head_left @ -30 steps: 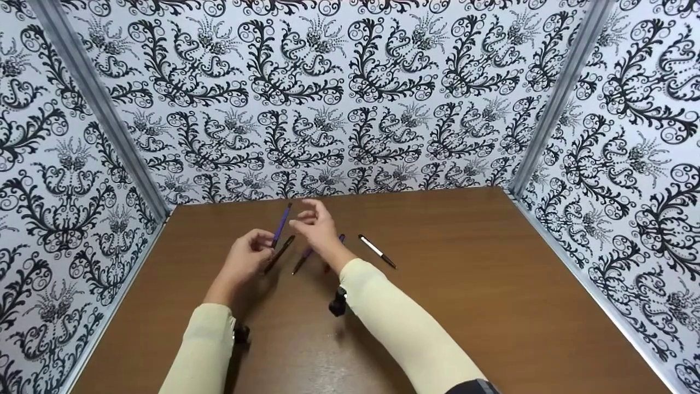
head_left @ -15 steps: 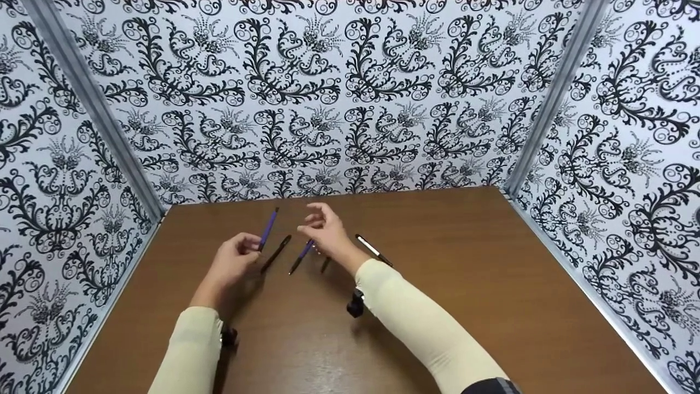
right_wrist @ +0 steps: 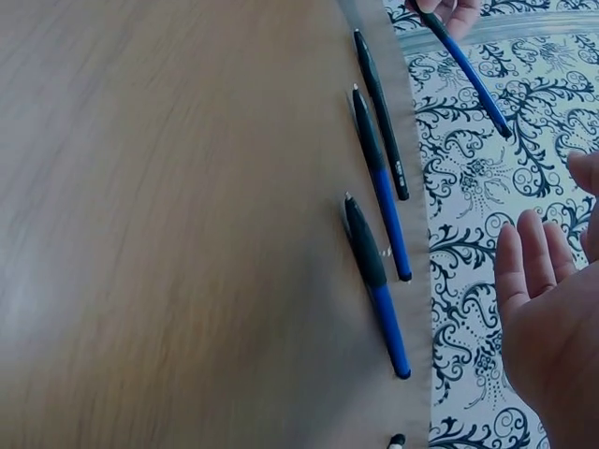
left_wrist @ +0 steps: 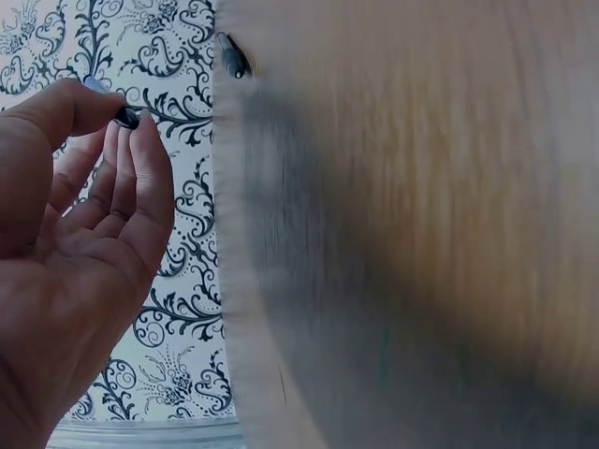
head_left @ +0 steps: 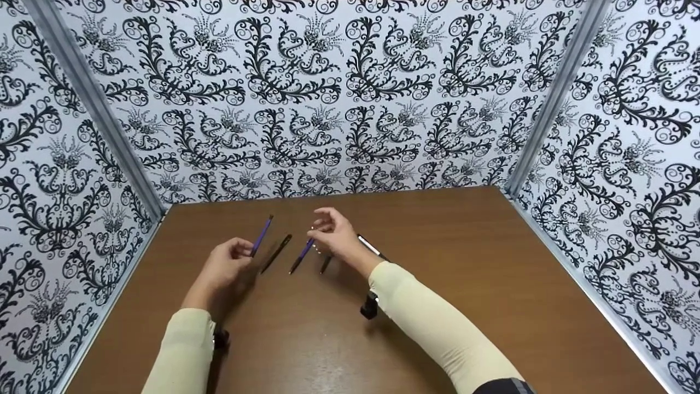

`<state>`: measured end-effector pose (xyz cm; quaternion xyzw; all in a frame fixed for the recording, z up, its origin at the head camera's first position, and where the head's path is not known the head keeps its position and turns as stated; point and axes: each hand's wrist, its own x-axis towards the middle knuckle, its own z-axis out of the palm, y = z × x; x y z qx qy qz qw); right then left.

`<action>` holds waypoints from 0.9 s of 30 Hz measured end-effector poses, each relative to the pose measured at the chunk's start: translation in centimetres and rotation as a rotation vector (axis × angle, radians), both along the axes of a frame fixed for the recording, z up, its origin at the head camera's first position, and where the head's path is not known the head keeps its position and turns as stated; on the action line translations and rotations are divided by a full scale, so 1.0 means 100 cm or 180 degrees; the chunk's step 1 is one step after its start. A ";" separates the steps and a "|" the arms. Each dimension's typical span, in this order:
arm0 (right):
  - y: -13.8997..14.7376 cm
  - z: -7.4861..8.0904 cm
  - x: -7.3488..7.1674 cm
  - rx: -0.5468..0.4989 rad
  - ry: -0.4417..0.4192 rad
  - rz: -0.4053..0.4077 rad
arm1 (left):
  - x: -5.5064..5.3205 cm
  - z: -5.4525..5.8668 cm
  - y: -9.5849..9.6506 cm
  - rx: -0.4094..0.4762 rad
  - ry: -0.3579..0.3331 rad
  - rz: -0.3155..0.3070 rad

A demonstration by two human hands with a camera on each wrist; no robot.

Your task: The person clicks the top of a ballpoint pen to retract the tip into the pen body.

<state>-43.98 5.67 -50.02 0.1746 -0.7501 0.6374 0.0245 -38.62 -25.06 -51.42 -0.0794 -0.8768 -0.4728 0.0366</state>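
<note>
My left hand (head_left: 223, 265) pinches a blue pen (head_left: 262, 234) between thumb and fingertips, raised above the table and slanting up to the right. The same pen (right_wrist: 475, 79) shows in the right wrist view. A dark pen (head_left: 276, 254) lies just right of that hand, and a blue pen with a dark grip (head_left: 301, 257) beside it. Over the pens hovers my right hand (head_left: 337, 235), fingers loosely bent and holding nothing. It partly hides another blue pen (right_wrist: 378, 295) in the head view. A white and black pen (head_left: 373, 247) lies beyond the right wrist.
The brown wooden table (head_left: 470, 284) is enclosed by patterned black and white walls (head_left: 350, 98) at the back and both sides. Grey metal posts (head_left: 109, 104) stand in the corners. Each wrist carries a small black camera (head_left: 369, 306).
My left hand has moved left and slightly toward me with the blue pen. The right hand has drifted right and a little nearer, uncovering more of the blue pen on the table.
</note>
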 end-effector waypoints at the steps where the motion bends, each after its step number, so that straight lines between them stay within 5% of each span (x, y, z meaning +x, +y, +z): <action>1: 0.001 -0.001 0.000 0.0009 0.0014 0.0001 | 0.000 0.000 -0.001 -0.0015 -0.0005 0.0010; 27: 0.019 -0.004 0.009 -0.0106 -0.0022 0.0110 | 0.006 -0.006 -0.019 -0.0252 -0.0141 0.0268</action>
